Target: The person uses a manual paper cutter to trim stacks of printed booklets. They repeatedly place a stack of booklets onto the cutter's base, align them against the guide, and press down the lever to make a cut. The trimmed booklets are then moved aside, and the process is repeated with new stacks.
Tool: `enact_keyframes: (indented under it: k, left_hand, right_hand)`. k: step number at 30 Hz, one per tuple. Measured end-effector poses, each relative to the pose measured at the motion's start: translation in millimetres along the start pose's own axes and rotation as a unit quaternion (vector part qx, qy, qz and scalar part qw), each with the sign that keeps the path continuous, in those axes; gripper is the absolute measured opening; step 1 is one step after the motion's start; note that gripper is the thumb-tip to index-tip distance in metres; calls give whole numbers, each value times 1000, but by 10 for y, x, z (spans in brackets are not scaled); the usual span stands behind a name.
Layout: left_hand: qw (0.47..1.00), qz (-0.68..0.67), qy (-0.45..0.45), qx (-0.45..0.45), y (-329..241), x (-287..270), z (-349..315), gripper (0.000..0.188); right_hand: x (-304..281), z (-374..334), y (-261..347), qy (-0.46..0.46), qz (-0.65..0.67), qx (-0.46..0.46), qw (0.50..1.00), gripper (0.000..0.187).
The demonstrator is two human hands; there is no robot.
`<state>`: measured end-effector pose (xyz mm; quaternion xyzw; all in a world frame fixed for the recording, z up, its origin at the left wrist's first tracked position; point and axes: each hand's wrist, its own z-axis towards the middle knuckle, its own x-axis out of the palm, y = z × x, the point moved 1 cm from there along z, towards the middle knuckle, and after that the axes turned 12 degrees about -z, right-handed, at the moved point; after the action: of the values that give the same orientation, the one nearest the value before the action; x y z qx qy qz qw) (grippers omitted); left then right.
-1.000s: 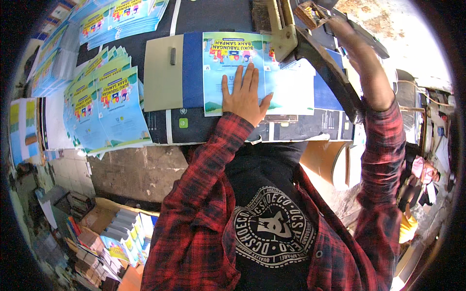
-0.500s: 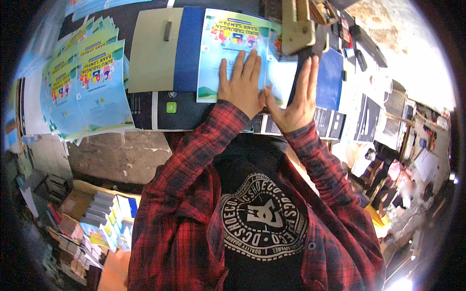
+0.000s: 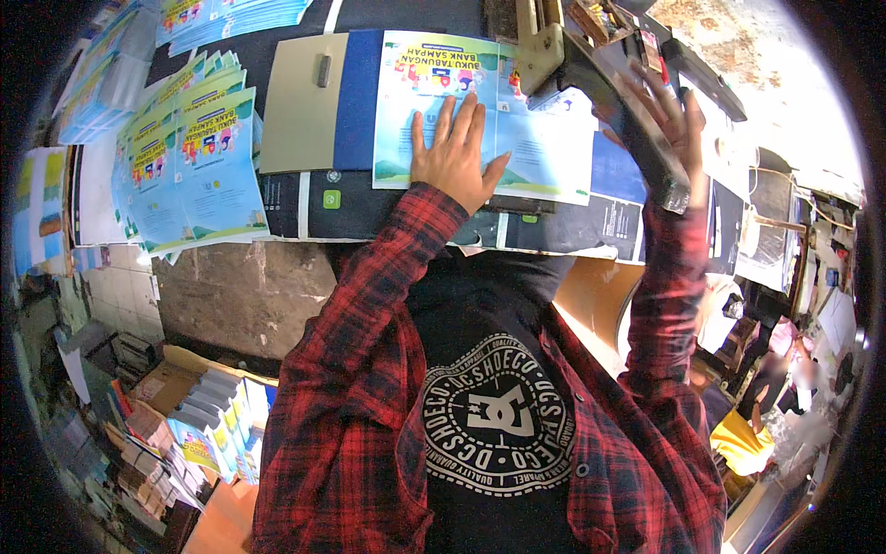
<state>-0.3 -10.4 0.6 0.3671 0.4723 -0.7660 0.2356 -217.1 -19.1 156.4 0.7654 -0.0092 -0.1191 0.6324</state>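
My left hand (image 3: pixel 455 152) lies flat on a printed cover sheet (image 3: pixel 544 166), fingers spread, pressing on its left half. The sheet is blue and green with cartoon figures, and a fold line runs down its middle. My right hand (image 3: pixel 678 129) is raised at the right beside a long dark metal lever (image 3: pixel 637 129), its fingers stretched out and apart. Part of that palm is hidden behind the lever, so whether they touch is unclear. The lever runs from a cream-coloured machine body (image 3: pixel 543 51), which overhangs the sheet's upper right part.
Left of the sheet are a blue board (image 3: pixel 360 111) and a grey-beige board (image 3: pixel 300 111) bearing a small dark bar (image 3: pixel 324 71). Fanned printed covers (image 3: pixel 189 175) lie farther left, with more stacks behind. A box of booklets (image 3: pixel 217 415) stands at lower left.
My right hand has left the sheet and moved right and up to the lever, which has swung into plainer view. The left hand stays on the sheet, more of which is uncovered.
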Motion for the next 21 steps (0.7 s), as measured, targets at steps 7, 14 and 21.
enact_keyframes:
  k: [7, 14, 21]
  left_hand:
    - [1000, -5, 23, -12, -1, 8, -6, 75]
    - [1000, 20, 15, -6, 304, -217, -118, 73]
    - [1000, 22, 10, -10, 519, -416, -176, 70]
  right_hand:
    - [-426, 124, -1701, -168, -170, 9, 971, 53]
    - [-33, 33, -1356, -89, -83, 52, 991, 53]
    - [144, 73, -1334, -64, -95, 59, 992, 53]
